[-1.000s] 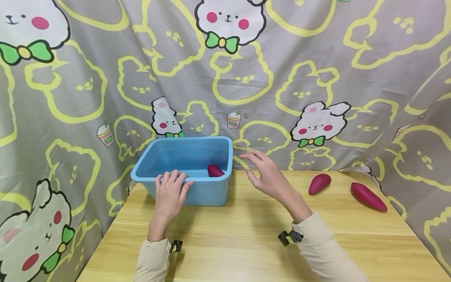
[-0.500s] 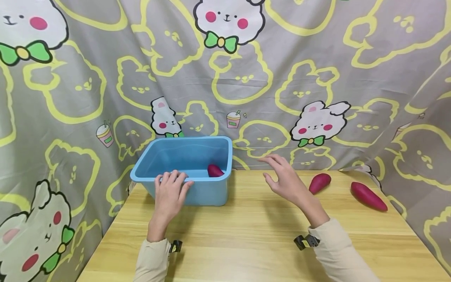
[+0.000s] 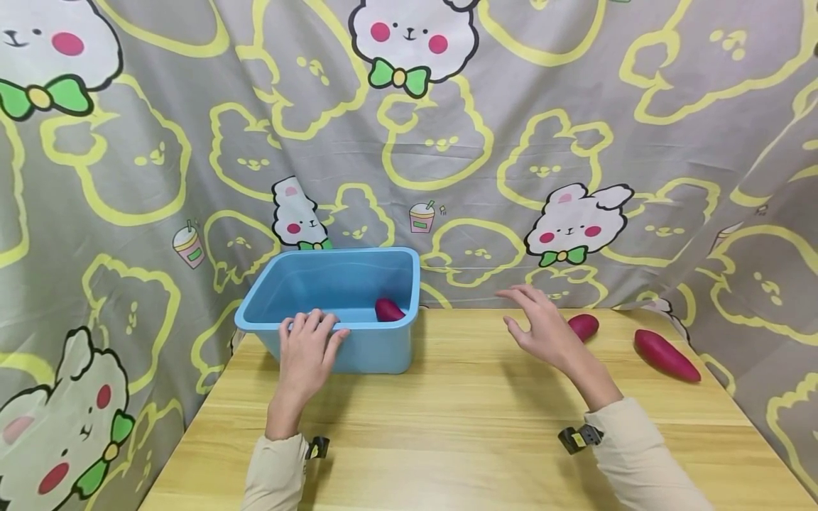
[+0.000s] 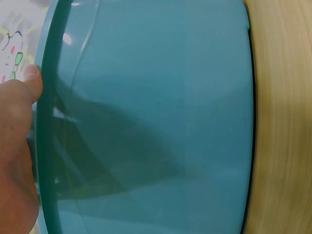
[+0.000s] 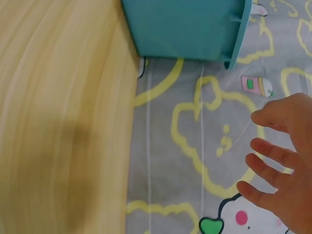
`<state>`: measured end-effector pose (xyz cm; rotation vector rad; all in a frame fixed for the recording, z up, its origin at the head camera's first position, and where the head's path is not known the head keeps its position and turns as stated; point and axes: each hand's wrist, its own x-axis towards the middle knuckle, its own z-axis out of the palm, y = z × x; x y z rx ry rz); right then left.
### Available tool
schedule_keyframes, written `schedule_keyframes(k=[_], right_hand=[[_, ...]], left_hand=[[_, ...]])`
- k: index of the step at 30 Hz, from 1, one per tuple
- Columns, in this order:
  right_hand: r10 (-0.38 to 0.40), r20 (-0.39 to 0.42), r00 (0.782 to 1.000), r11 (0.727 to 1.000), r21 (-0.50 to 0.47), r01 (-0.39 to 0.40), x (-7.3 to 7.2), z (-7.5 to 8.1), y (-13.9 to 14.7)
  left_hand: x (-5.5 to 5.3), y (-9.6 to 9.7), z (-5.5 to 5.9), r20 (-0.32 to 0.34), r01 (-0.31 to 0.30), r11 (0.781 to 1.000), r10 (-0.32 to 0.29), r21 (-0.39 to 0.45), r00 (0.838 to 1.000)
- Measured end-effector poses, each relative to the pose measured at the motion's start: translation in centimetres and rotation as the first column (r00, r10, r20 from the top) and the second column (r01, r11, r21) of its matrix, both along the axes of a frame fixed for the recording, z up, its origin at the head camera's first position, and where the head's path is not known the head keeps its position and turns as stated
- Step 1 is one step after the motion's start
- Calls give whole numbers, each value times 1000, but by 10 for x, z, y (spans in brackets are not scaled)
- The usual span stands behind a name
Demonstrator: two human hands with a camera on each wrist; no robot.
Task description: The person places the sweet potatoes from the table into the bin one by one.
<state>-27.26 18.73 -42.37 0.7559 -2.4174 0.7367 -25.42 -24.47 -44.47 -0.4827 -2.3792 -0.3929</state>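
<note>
A blue plastic bin (image 3: 377, 351) stands at the back left of the table with one purple-red sweet potato (image 3: 388, 310) inside, near its right wall. My left hand (image 3: 308, 353) grips the bin's front rim, fingers hooked over the edge; in the left wrist view the thumb (image 4: 32, 80) lies at that rim. My right hand (image 3: 542, 328) hovers over the table right of the bin, holding nothing, its fingers spread and slightly bent. Just beyond it, a second sweet potato (image 3: 584, 326) is partly hidden by the hand. A third sweet potato (image 3: 666, 355) lies farther right.
The wooden table (image 3: 441, 440) reaches back to a grey curtain (image 3: 460, 170) with cartoon prints, which also runs along both sides. The bin stands close against the curtain at the table's back edge.
My right hand has moved rightward from beside the bin toward the two sweet potatoes on the table, and now overlaps the nearer one. The left hand has stayed on the rim.
</note>
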Motion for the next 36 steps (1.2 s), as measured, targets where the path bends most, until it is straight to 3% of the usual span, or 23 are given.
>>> schedule_keyframes(k=[22, 31, 36], right_hand=[[-78, 28, 997, 996, 54, 76, -16, -22, 55], [-110, 127, 986, 990, 103, 98, -21, -27, 77], [-121, 142, 982, 986, 134, 102, -23, -32, 88]], left_hand=[[0, -1, -1, -1, 2, 1000, -2, -1, 1000], [0, -1, -1, 2, 3, 1000, -3, -4, 1000], [0, -1, 0, 0, 3, 1000, -3, -5, 1000]])
